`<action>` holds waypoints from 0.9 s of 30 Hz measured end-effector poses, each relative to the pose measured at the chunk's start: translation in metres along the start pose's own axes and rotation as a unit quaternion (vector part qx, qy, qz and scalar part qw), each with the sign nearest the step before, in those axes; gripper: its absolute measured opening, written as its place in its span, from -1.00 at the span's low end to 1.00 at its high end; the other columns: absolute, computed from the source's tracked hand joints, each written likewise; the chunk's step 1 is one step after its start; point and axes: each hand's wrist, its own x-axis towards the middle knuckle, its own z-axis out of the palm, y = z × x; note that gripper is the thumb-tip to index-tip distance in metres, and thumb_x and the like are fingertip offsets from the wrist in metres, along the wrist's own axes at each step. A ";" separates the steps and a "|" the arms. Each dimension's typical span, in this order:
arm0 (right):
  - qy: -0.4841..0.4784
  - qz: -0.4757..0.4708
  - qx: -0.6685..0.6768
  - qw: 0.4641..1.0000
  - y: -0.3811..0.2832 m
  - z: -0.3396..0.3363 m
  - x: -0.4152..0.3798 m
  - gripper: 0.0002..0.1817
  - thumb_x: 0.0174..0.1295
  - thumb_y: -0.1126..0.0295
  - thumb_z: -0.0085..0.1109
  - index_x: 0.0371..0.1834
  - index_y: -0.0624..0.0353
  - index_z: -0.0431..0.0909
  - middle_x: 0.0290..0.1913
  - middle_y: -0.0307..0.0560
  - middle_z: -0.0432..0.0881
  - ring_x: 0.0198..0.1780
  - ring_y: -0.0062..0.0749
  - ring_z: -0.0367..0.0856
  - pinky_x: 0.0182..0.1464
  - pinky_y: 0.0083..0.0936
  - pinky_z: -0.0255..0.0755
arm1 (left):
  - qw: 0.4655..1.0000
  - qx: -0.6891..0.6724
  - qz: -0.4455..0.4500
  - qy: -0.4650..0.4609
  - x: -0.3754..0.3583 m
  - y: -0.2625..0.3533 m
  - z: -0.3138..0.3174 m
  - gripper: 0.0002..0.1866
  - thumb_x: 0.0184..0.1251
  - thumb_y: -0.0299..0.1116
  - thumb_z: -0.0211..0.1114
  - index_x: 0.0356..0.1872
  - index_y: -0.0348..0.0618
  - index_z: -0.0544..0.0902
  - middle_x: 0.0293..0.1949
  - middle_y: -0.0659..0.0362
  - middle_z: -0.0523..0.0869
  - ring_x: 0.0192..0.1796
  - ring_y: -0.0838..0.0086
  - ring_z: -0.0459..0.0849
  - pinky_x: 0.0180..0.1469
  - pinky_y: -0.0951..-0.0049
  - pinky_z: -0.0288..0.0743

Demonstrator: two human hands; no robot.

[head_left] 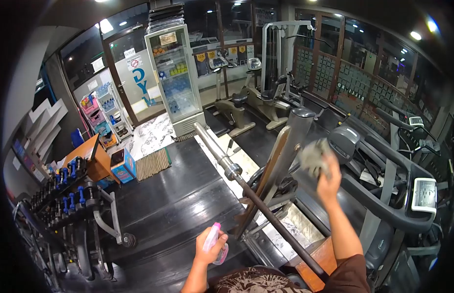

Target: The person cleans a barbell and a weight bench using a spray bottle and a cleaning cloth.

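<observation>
Looks like the wiping part of a spray-and-wipe job on the bench press station: the right hand (328, 177) is up high with a grey cloth (315, 157) bunched in its fingers, pressed against or right beside the metal upright (294, 141) of the rack, though the cloth is motion-blurred so I can't say for sure it's touching. The left hand (211, 245) is down low, wrapped closed around a small clear spray bottle (213, 240) with a pink top, held near the body over the dark floor, well apart from the upright. The barbell (251, 195) sits on the rack running diagonally between the two hands. My guess is the next move needs the cloth dragged along the upright with firm contact, bottle kept out of the way or brought up for another squirt. Hard to make out: the bottle's nozzle direction, how much liquid is in it, and the bench pad, which is mostly cut off at the bottom edge. The dumbbell rack (61, 195) on the left is dim, and the fridge (174, 78) labels aren't readable
</observation>
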 end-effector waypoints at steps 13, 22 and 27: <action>-0.076 -0.085 -0.042 0.993 -0.006 0.039 0.066 -0.41 0.14 0.84 0.05 0.29 0.31 0.55 0.52 0.13 0.39 0.57 0.03 0.28 0.54 -0.27 0.20 | 0.987 0.080 0.107 -0.090 0.058 0.079 0.117 -0.84 0.35 -0.42 0.44 -0.24 -0.23 0.61 -0.53 0.27 0.66 -0.53 0.67 0.59 -0.47 0.57 0.45; -0.289 -0.245 -0.063 0.923 0.095 0.075 -0.118 -0.40 0.07 0.62 0.13 0.29 0.20 0.56 0.40 0.12 0.51 0.39 0.20 0.47 0.40 -0.01 0.38 | 0.980 0.108 0.084 -0.146 0.056 0.001 0.141 -0.76 0.36 -0.44 0.40 -0.03 -0.33 0.65 -0.14 0.21 0.75 -0.46 0.69 0.61 -0.39 0.58 0.51; -0.395 0.044 0.043 0.916 0.136 0.040 -0.168 -0.42 0.09 0.70 0.08 0.26 0.17 0.60 0.37 0.13 0.56 0.38 0.10 0.51 0.41 -0.25 0.39 | 0.982 -0.045 0.020 -0.180 0.054 -0.020 0.146 -0.72 0.40 -0.44 0.32 0.09 -0.25 0.65 -0.29 0.24 0.64 -0.48 0.65 0.56 -0.35 0.56 0.47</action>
